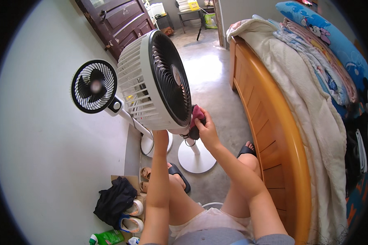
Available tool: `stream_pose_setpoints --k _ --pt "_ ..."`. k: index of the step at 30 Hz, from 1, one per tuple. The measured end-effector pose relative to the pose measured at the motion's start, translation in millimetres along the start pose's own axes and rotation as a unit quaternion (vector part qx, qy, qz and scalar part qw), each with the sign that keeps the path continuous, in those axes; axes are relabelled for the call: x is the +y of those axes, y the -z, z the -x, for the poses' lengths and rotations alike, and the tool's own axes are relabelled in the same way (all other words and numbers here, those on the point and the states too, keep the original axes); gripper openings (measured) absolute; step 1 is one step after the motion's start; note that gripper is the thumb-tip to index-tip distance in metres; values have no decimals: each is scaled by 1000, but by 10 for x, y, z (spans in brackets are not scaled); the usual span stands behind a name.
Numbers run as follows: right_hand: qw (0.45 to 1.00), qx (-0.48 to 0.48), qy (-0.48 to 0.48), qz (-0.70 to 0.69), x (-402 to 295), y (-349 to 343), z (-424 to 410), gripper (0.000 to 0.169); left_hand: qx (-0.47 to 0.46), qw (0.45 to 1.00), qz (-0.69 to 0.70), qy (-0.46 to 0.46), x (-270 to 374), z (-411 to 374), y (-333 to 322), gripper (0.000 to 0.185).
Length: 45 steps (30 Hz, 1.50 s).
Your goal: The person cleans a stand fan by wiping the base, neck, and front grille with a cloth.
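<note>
A large white pedestal fan (pixel 144 82) with a black front grille stands before me, its head turned to the right. My right hand (pixel 206 125) grips a dark red and black cloth (pixel 196 118) at the lower right edge of the fan head. My left hand (pixel 161 134) is up under the white rear cage; its fingers are hidden behind the fan head, so I cannot see what they hold. The fan's round white base (pixel 197 160) rests on the floor between my feet. To the left a smaller fan (pixel 94 86) with a black-rimmed grille stands on its own white pole.
A wooden bed frame (pixel 263 107) with a cream blanket (pixel 294 76) runs along the right. Shoes (pixel 132 224), a black cloth (pixel 115 197) and a green bottle (pixel 109 237) lie at lower left by the wall. Behind the fans is a dark red door (pixel 122 21).
</note>
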State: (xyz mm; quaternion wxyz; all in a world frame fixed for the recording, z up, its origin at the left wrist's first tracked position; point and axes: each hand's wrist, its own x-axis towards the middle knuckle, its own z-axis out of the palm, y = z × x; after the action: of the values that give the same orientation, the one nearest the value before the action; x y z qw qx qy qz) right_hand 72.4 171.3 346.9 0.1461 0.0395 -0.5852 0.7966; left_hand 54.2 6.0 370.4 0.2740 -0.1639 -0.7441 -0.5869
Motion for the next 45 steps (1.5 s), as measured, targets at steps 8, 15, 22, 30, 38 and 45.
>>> stream_pose_setpoints --k 8,15,22,30,38,45 --pt "961 14 212 177 -174 -87 135 44 -17 991 85 100 350 141 -455 44" --pt "960 -2 180 215 -300 127 95 43 40 985 -105 -135 524 -99 -354 41" --pt "917 -25 301 261 -399 66 34 53 -53 995 -75 -46 27 16 -155 53" --pt "949 -9 263 177 -328 -119 203 55 -151 985 -79 -4 -276 -80 127 50" --pt "956 14 212 203 -188 -35 -16 52 -93 890 -371 -246 -162 -195 -93 48" --pt "944 5 252 213 -285 -139 197 56 -81 971 -197 -109 13 -203 -78 48"
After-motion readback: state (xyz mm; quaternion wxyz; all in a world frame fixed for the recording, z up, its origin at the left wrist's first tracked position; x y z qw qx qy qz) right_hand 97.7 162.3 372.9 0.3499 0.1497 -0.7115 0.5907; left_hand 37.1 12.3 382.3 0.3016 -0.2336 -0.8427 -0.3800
